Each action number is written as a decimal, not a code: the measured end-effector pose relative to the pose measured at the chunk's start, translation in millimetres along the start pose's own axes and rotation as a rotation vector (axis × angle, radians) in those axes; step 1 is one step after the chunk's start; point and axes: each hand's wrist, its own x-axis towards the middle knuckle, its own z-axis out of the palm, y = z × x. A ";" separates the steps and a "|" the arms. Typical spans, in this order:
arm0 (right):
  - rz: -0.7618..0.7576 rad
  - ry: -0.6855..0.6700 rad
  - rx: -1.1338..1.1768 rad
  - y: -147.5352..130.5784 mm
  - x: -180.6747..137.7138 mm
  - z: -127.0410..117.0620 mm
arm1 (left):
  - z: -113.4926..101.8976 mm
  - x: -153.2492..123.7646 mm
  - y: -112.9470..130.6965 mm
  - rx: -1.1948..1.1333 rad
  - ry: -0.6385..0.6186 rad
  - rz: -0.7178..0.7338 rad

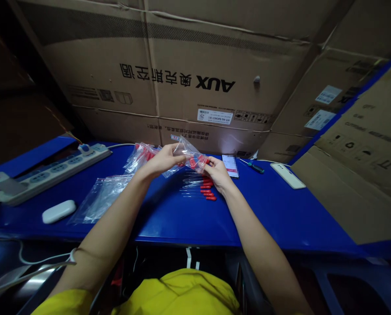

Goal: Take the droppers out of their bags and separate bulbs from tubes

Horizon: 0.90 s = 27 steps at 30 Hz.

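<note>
A clear plastic bag (pixel 189 151) with red-bulbed droppers inside spans the gap between my hands above the blue table. My left hand (pixel 165 158) grips its left side, fingers closed. On the bag's right end, by the red bulbs, my right hand (pixel 217 171) is closed too. Just below it, several loose droppers (pixel 210 191) with red bulbs and thin clear tubes lie in a row, bulbs to the right. Filled bags of droppers (pixel 142 154) lie behind my left hand. Flat clear zip bags (pixel 100 199) are stacked left, partly behind my left forearm.
A power strip (pixel 56 170) with plugs and a white earbud case (pixel 59 211) are at the left. Toward the right are a card (pixel 230 165), a screwdriver (pixel 255 166) and a white phone (pixel 288 176). Cardboard sheets (pixel 182 87) wall the back and right side.
</note>
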 end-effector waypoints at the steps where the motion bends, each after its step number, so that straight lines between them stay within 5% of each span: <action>1: -0.003 -0.005 -0.007 0.2 0.3 -1.2 | -1.7 -0.4 -1.1 -0.007 -0.026 -0.018; 5: -0.020 -0.015 -0.022 3.0 0.4 -2.0 | -2.5 1.7 -8.7 0.007 -0.043 -0.043; 13: 0.031 -0.047 -0.051 4.7 -1.5 0.0 | 10.2 9.9 -21.9 0.104 0.181 0.055; 21: -0.012 -0.080 -0.052 2.9 -0.4 -4.8 | 18.0 3.2 -7.7 -0.134 0.012 0.040; 27: -0.004 -0.129 -0.287 -7.4 -7.0 -15.3 | 8.7 3.0 -1.2 -0.122 0.182 -0.008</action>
